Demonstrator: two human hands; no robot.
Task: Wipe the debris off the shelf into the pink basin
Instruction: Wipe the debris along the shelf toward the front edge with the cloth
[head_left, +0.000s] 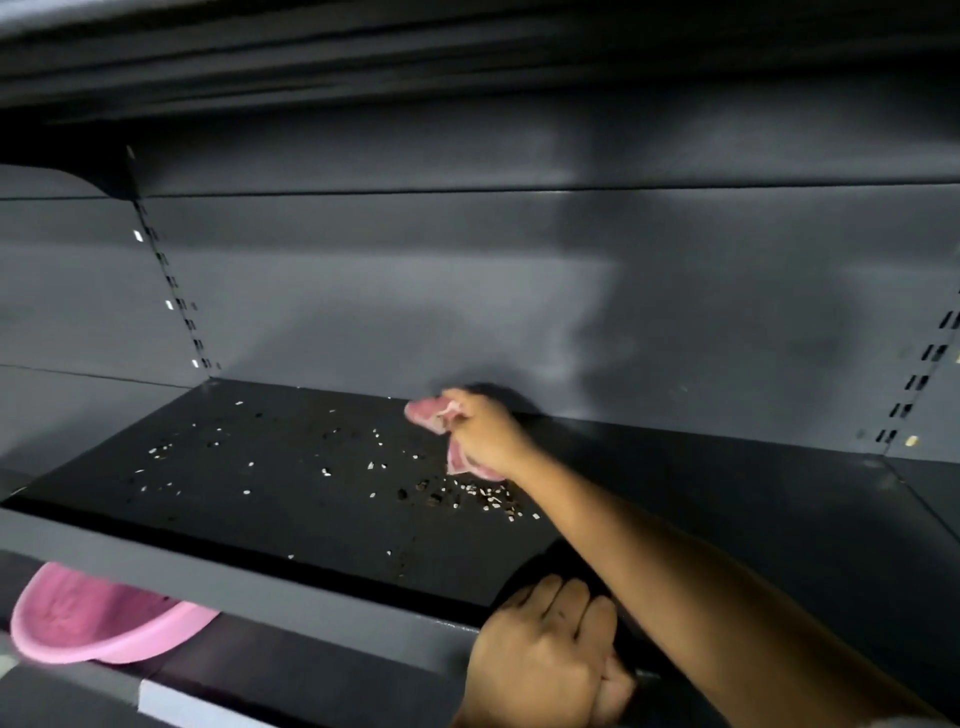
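Right hand (480, 428) reaches deep over the dark shelf (727, 493), near the back wall (467, 270), fingers closed around a bunched pink cloth (431, 415). Cloth sticks out of the fist toward the left and hangs below the wrist; its long axis runs roughly front to back. Debris (467, 496): pale and dark flecks scattered across the left and middle of the shelf, densest in a band just in front of the right hand, the band running left to right. Left hand (545, 654) curls over the shelf's front edge, gripping it. Pink basin (98, 623) sits below the shelf at lower left, partly hidden by the grey front lip (234, 582), open side up, tilted.
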